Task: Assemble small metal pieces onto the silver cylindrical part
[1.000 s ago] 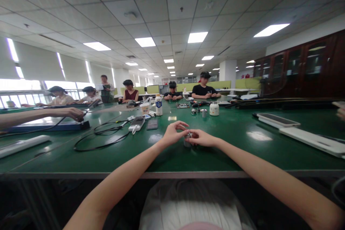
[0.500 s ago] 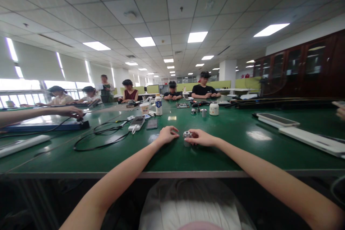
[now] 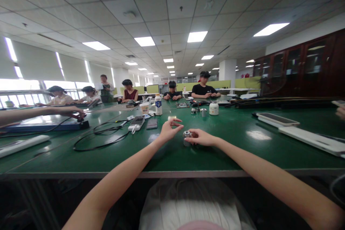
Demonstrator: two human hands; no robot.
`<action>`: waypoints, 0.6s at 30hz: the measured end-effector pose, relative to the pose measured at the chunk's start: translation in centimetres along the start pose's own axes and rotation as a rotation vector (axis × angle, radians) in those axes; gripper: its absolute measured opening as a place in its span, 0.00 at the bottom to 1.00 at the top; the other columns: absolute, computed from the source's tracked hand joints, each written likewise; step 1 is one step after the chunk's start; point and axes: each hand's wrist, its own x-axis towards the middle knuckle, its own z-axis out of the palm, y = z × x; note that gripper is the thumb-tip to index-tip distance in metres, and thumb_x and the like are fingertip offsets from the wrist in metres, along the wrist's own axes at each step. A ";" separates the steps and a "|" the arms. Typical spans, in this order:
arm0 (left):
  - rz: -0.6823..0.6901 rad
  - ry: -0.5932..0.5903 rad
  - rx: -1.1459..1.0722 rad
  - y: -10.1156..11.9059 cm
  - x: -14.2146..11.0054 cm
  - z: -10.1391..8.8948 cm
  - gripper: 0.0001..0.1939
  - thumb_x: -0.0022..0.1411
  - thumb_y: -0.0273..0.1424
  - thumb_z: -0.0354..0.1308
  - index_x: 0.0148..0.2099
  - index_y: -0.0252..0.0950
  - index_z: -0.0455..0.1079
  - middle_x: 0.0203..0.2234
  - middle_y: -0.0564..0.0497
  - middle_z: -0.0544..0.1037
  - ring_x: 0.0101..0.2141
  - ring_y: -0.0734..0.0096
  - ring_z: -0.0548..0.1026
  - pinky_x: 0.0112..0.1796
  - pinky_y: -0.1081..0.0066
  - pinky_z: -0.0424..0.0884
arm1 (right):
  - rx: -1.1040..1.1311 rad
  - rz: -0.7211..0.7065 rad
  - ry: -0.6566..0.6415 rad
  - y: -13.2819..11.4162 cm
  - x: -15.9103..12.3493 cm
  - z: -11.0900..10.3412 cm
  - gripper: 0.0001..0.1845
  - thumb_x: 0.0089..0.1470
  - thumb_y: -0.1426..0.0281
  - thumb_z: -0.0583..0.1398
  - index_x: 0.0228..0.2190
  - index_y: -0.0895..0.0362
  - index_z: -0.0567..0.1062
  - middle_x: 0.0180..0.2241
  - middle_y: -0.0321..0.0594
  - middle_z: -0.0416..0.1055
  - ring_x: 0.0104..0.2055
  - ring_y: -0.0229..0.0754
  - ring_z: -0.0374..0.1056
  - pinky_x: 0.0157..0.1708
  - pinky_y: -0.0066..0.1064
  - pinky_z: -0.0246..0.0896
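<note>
A small silver metal cylinder [image 3: 186, 139] with a narrower round top stands upright on the green table. My right hand [image 3: 202, 138] grips it from the right, thumb and fingers around its side. Just left of the cylinder and slightly above it, my left hand [image 3: 171, 129] is raised with thumb and fingers apart, holding nothing. A gap shows between its fingertips and the cylinder. Farther back stand another metal cylinder [image 3: 203, 112] and several small metal parts [image 3: 193, 110].
Beyond my hands are a white jar [image 3: 214, 108], a bottle [image 3: 158, 105], a paper cup [image 3: 145, 107] and a circuit board [image 3: 182, 105]. Left lie a black cable [image 3: 99, 150], a white handheld device [image 3: 136, 123] and a power strip [image 3: 72, 125] under another person's hand [image 3: 77, 113]. Right is a phone [image 3: 279, 119].
My left hand has risen and moved slightly right, its fingers now reaching toward the cylinder's top. My right hand and the cylinder have stayed in place.
</note>
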 end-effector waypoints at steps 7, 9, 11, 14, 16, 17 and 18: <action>0.058 -0.140 -0.128 1.7 -0.7 0.4 0.18 0.52 0.35 0.62 0.44 0.33 0.68 0.30 0.47 0.79 0.35 0.65 0.77 0.40 0.67 0.72 | 0.012 -0.004 -0.002 0.4 0.1 0.0 0.29 0.48 0.51 0.59 0.44 0.60 0.67 0.22 0.35 0.68 0.24 0.37 0.64 0.24 0.27 0.60; 0.064 -0.145 -0.133 1.8 -0.8 0.4 0.18 0.52 0.35 0.62 0.44 0.33 0.68 0.30 0.46 0.79 0.35 0.65 0.77 0.40 0.67 0.72 | 0.008 -0.012 -0.001 0.4 0.1 0.0 0.30 0.48 0.51 0.59 0.45 0.60 0.67 0.22 0.35 0.68 0.24 0.37 0.65 0.24 0.27 0.60; 0.080 -0.157 -0.154 1.9 -0.9 0.4 0.17 0.52 0.35 0.62 0.44 0.33 0.68 0.31 0.46 0.79 0.36 0.65 0.77 0.40 0.67 0.72 | -0.002 -0.016 0.000 0.4 0.1 0.0 0.31 0.49 0.51 0.58 0.47 0.60 0.67 0.22 0.35 0.68 0.24 0.37 0.64 0.24 0.27 0.60; 0.095 -0.187 -0.190 2.1 -0.9 0.4 0.17 0.53 0.34 0.62 0.44 0.33 0.68 0.32 0.46 0.78 0.37 0.65 0.77 0.41 0.67 0.71 | -0.009 -0.020 0.010 0.2 0.0 0.0 0.32 0.49 0.51 0.58 0.49 0.60 0.66 0.22 0.36 0.69 0.24 0.36 0.64 0.24 0.27 0.59; 0.073 -0.228 -0.222 2.0 -0.9 0.5 0.17 0.53 0.33 0.61 0.45 0.33 0.67 0.32 0.46 0.78 0.37 0.65 0.77 0.41 0.68 0.71 | -0.011 -0.017 0.021 0.1 0.0 0.0 0.34 0.49 0.52 0.59 0.52 0.60 0.64 0.22 0.35 0.69 0.23 0.36 0.64 0.24 0.26 0.58; 0.053 -0.255 -0.247 1.9 -0.8 0.5 0.17 0.53 0.32 0.61 0.46 0.33 0.67 0.32 0.46 0.78 0.37 0.65 0.77 0.41 0.68 0.71 | -0.014 -0.012 0.025 0.1 -0.1 0.0 0.36 0.49 0.53 0.59 0.54 0.60 0.63 0.22 0.35 0.68 0.23 0.36 0.63 0.23 0.26 0.58; 0.032 -0.281 -0.278 1.8 -0.8 0.5 0.17 0.53 0.31 0.61 0.46 0.33 0.67 0.33 0.46 0.78 0.37 0.66 0.76 0.40 0.69 0.70 | -0.018 -0.007 0.028 0.0 -0.1 0.0 0.37 0.50 0.53 0.59 0.56 0.60 0.61 0.22 0.35 0.68 0.23 0.35 0.63 0.23 0.25 0.58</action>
